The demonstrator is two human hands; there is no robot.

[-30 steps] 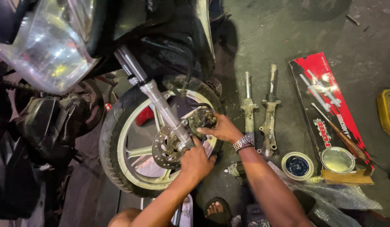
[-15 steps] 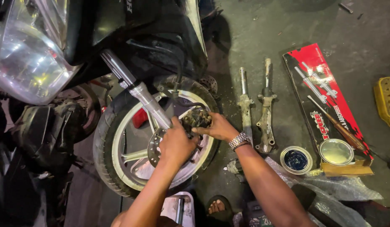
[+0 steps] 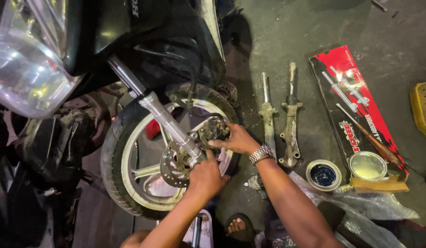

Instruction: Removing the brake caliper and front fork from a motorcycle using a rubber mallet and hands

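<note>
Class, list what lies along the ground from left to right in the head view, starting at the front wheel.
Front wheel → two old fork legs → open tin → tin lid → yellow thing at the edge.

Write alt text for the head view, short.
Two bare hands work at a motorcycle's white-spoked front wheel: the right hand grips a grimy dark brake caliper, the left hand presses near the perforated metal brake disc. Two dirty removed fork legs lie on the concrete floor.
</note>
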